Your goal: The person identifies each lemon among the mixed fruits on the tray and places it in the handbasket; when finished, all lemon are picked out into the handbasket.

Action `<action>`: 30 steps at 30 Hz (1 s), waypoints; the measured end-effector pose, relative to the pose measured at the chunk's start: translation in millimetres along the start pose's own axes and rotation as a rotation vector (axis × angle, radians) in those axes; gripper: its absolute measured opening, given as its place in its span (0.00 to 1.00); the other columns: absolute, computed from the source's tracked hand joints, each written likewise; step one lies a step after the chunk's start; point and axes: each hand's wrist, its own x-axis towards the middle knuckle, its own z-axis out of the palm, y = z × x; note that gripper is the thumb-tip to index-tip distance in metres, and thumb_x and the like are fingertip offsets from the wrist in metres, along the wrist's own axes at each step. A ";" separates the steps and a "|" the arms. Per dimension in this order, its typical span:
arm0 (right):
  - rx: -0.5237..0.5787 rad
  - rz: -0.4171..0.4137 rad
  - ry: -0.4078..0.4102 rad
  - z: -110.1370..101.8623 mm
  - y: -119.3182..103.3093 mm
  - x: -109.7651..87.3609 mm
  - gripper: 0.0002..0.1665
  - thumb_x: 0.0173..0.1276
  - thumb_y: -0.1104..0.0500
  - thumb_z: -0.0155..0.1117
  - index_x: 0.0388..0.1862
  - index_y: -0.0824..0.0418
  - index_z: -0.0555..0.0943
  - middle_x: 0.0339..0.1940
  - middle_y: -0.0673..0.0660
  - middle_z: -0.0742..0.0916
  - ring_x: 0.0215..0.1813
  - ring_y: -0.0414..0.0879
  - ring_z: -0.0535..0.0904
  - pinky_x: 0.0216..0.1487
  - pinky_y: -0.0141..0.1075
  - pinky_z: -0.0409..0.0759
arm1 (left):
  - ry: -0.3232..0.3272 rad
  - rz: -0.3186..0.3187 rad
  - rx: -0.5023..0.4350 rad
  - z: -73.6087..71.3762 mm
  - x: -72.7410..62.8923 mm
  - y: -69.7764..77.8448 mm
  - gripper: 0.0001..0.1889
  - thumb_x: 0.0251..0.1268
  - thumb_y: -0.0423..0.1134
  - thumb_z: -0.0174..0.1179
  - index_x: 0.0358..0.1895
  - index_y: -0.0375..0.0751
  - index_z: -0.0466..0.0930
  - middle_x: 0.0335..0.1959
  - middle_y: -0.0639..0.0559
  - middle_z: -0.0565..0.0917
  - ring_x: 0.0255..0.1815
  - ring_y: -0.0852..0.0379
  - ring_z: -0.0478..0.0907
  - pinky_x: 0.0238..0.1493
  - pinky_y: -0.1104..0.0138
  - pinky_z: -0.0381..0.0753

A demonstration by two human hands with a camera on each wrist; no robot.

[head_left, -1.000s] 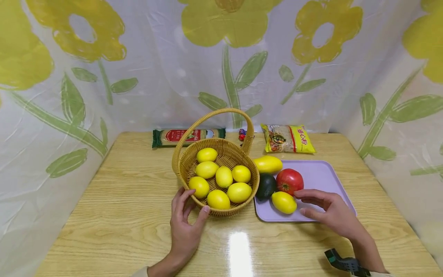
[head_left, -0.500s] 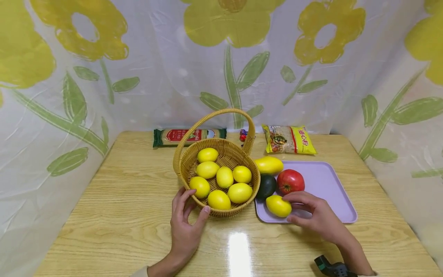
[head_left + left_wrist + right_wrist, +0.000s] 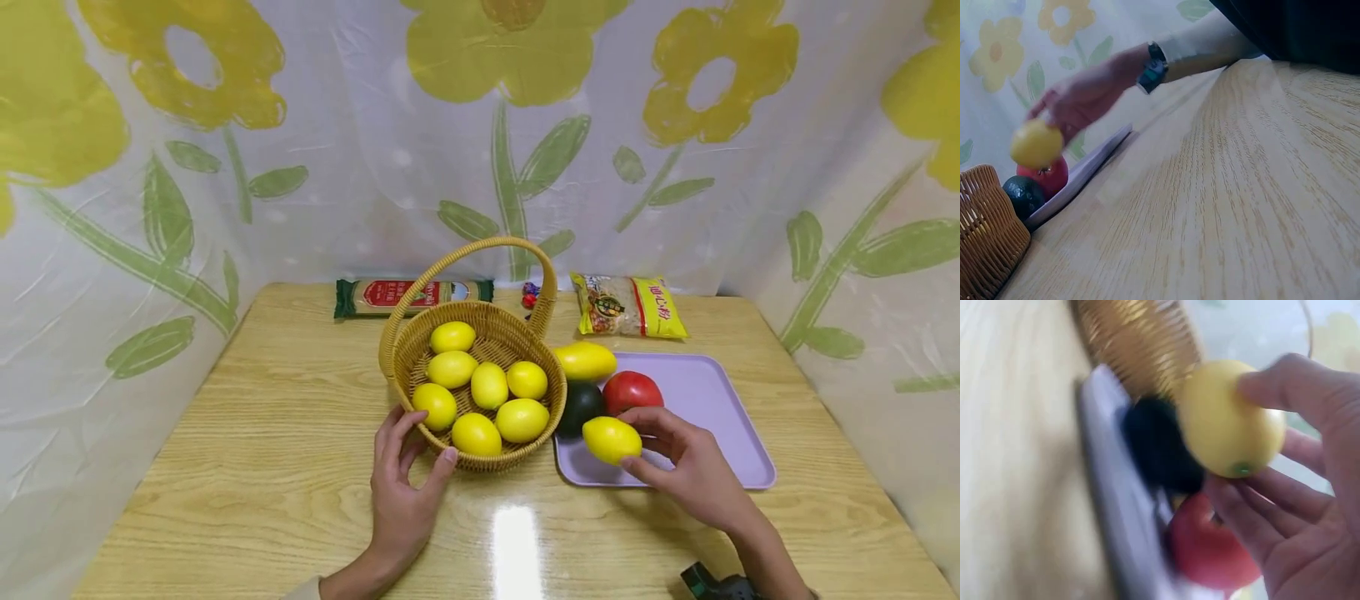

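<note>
In the head view my right hand (image 3: 686, 467) pinches a lemon (image 3: 612, 441) between thumb and fingers. The left wrist view shows this lemon (image 3: 1037, 144) raised above the purple tray. Beneath and behind it, a dark green avocado (image 3: 581, 408) and a red tomato-like fruit (image 3: 633, 392) lie on the tray (image 3: 708, 400). My left hand (image 3: 405, 492) holds the front left rim of a wicker basket (image 3: 480, 310), index fingertip over the edge and thumb at the front. Several lemons (image 3: 489, 385) lie inside the basket, whose tall handle stands up.
An elongated yellow fruit (image 3: 587, 361) lies at the tray's back left corner, beside the basket. Along the back of the wooden table (image 3: 285, 467) are a green noodle packet (image 3: 367, 298), a small red and purple item (image 3: 530, 293) and a yellow food bag (image 3: 630, 306).
My right hand has moved left, closed its fingers on the lemon and raised it from the tray. My left hand stays on the basket rim.
</note>
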 end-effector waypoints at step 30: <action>-0.370 -0.213 0.020 49.9 -40.1 122.6 0.29 0.70 0.55 0.82 0.66 0.63 0.87 0.62 0.60 0.92 0.61 0.57 0.90 0.61 0.53 0.92 | 0.002 -0.009 0.007 0.3 -0.1 2.8 0.30 0.70 0.26 0.71 0.74 0.32 0.74 0.86 0.34 0.56 0.81 0.39 0.65 0.75 0.75 0.76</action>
